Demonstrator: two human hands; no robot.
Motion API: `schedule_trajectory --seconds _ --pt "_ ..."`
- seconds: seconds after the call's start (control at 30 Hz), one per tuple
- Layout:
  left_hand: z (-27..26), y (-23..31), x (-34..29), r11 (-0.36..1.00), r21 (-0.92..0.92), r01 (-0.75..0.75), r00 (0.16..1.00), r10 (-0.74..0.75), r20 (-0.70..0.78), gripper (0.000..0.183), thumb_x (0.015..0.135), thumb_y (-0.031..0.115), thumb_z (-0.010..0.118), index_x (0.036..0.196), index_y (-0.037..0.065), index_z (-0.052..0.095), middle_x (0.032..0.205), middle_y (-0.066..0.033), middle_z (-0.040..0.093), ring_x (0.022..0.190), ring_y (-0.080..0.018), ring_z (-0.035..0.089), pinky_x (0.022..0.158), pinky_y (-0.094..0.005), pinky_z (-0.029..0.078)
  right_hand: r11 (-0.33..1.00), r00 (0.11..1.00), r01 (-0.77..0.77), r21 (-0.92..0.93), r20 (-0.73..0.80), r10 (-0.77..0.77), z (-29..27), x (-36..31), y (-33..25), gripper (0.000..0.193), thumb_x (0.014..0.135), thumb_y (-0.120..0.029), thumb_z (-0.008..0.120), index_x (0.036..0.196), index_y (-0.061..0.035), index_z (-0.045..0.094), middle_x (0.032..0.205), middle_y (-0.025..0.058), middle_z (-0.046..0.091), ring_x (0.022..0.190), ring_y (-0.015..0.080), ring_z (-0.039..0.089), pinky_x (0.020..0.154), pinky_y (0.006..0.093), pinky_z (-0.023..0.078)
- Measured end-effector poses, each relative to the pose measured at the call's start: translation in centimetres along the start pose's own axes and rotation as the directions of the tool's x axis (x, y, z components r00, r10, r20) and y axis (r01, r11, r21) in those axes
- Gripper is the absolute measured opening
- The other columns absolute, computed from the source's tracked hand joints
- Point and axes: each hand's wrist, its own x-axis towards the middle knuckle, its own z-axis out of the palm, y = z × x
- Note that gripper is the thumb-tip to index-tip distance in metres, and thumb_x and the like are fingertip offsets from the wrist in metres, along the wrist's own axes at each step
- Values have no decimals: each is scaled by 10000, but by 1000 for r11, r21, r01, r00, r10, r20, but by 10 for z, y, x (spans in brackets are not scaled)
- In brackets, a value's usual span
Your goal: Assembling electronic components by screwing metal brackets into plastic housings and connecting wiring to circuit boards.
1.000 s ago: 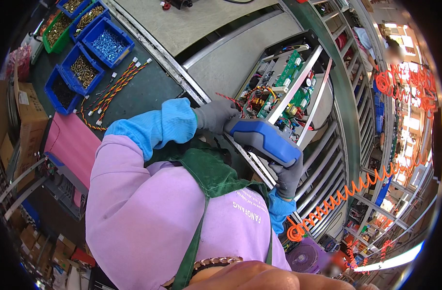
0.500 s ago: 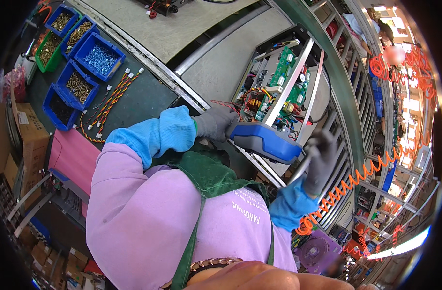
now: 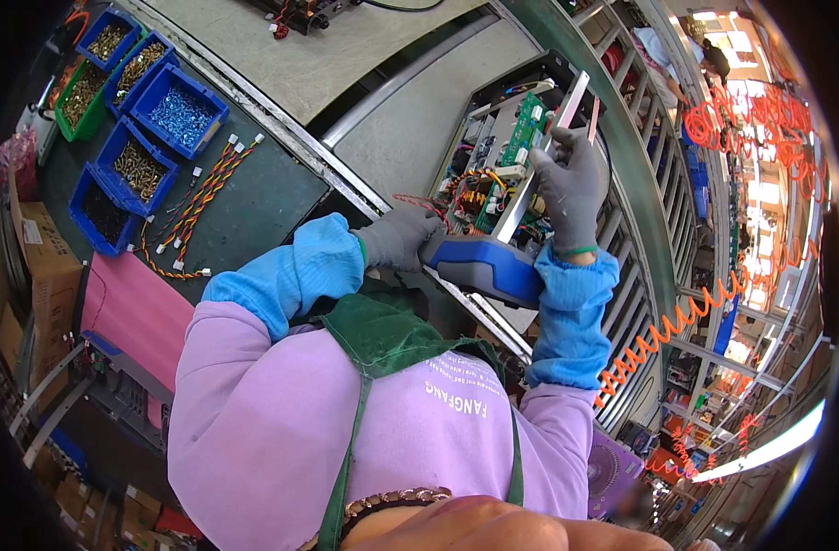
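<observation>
An opened electronic device [image 3: 479,151] lies on the bench in front of me, its green circuit boards, wires and coils exposed. Two pale metal bars run along its top, and a blue and grey end panel [image 3: 488,266] faces me. My left hand [image 3: 401,237], in a grey glove, is closed at the panel's left corner, close to thin red wires; its fingertips are partly hidden. Over the right side of the device, my gloved right hand [image 3: 568,188] has its fingers curled over the metal bar [image 3: 518,209], covering part of it.
Blue and green bins [image 3: 178,112] of screws stand at the left on the dark bench. Beside them lie yellow, red and black cable bundles [image 3: 203,202]. A pink panel [image 3: 135,308] is at lower left. Conveyor rollers [image 3: 621,303] and a coiled orange hose [image 3: 663,342] lie right.
My right hand has moved up and inward from beside the blue end panel onto the device's metal bar. The left hand stays at the panel's left corner.
</observation>
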Motion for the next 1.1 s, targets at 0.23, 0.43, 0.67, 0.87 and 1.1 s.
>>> schedule_trajectory --seconds 0.23,0.43,0.67,0.87,1.1 --pt "-1 4 2 992 26 127 979 -129 158 456 619 294 798 963 54 619 1060 -182 604 980 -354 613 815 -426 508 995 998 57 81 4 -57 0 -7 -11 344 804 -65 694 1110 19 561 920 57 588 746 96 542 679 250 482" --pt "4 -2 5 998 2 69 995 -69 77 482 607 218 785 1038 89 612 1144 -143 549 973 -351 615 823 -422 510 992 999 41 117 28 -44 3 1 -7 341 807 -82 687 1113 12 570 935 58 614 772 97 545 712 255 481" --pt "-2 6 4 996 21 85 991 -87 103 494 599 232 791 1032 68 619 1046 -152 580 963 -356 607 833 -420 505 989 988 120 -85 104 -111 7 9 -16 345 802 -152 709 1093 -28 571 963 96 640 845 149 625 721 307 505" --pt "-15 -3 0 998 -44 51 995 -48 85 473 635 214 765 1051 41 622 1021 -162 610 976 -342 617 833 -400 505 952 974 202 -230 -52 -220 -26 -27 -42 461 753 -141 762 1160 -34 573 930 88 637 813 166 639 681 308 516" --pt "-63 -34 -22 908 -266 325 928 -252 274 417 831 73 562 1246 40 584 1198 -150 630 1108 -253 603 968 -365 471 754 828 529 -389 432 -357 -58 -117 -32 711 608 -282 868 1199 -46 551 1129 136 603 1036 345 577 859 417 486"
